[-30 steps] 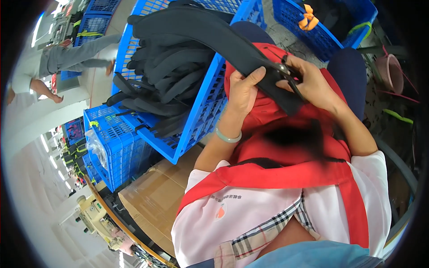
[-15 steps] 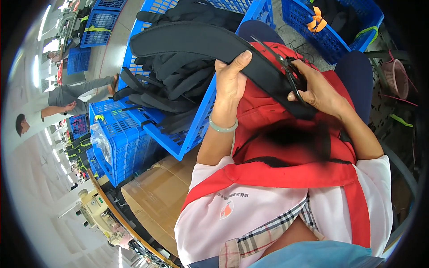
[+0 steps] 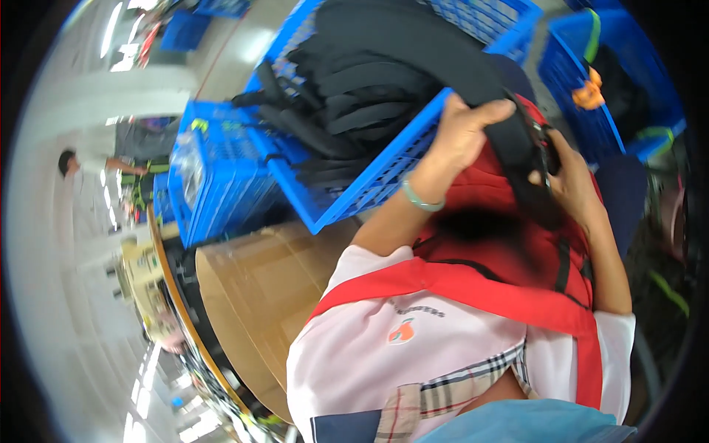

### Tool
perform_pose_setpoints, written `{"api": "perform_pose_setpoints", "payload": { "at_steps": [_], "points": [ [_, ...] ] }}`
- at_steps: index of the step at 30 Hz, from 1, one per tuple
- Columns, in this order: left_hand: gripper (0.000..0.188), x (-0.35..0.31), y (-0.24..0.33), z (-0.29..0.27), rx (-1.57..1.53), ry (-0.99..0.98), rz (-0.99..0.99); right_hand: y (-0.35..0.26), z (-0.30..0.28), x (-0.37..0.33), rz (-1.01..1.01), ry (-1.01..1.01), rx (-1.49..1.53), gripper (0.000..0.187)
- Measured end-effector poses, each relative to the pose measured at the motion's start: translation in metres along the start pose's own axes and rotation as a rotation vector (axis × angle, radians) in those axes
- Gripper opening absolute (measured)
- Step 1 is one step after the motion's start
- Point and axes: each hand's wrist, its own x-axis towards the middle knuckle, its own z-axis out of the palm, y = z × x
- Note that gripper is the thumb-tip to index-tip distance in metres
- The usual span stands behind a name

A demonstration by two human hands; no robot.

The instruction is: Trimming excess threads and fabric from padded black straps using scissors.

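A long, curved black padded strap (image 3: 508, 148) runs from above the blue crate down across my lap. My left hand (image 3: 464, 134), with a pale bangle at its wrist, grips the strap near its middle, thumb lying on top. My right hand (image 3: 574, 181) is closed around dark-handled scissors (image 3: 545, 148) beside the strap's lower part. The picture is smeared there, so I cannot tell whether the blades touch the strap. Many similar black strap pieces (image 3: 362, 96) are heaped in the blue crate (image 3: 317, 220) on my left.
A red apron (image 3: 480, 193) covers my lap. Another blue crate (image 3: 617, 122) with an orange ribbon (image 3: 588, 91) stands far right. Stacked blue crates (image 3: 221, 173) and a cardboard box (image 3: 266, 277) are at left. Beyond them are a sewing machine (image 3: 146, 284) and a person (image 3: 92, 161).
The whole view has shifted and blurred, with my hands now farther right in it. The strap has swung to a steeper slant, still in my left hand; the scissors stay in my right.
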Motion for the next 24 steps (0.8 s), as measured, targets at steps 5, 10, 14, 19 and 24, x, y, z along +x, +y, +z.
{"api": "perform_pose_setpoints", "payload": {
  "at_steps": [5,10,14,19,24],
  "points": [
    [0.024,-0.001,0.007,0.008,-0.065,-0.061,0.003,0.007,-0.003,0.001,0.068,-0.041,0.083,0.059],
    [0.029,-0.002,0.001,0.0,-0.077,-0.045,0.068,-0.006,0.005,0.011,0.048,-0.04,0.148,0.054],
    [0.027,0.0,0.007,0.003,-0.034,-0.096,0.098,0.009,-0.004,0.012,0.103,-0.088,0.156,0.048],
    [0.012,0.009,0.034,0.001,-0.02,0.013,0.206,0.003,0.006,0.014,0.072,-0.03,0.148,0.056],
    [0.011,0.004,0.045,-0.003,0.005,0.017,0.159,-0.021,0.005,0.021,0.102,-0.017,0.058,0.05]
  ]
}}
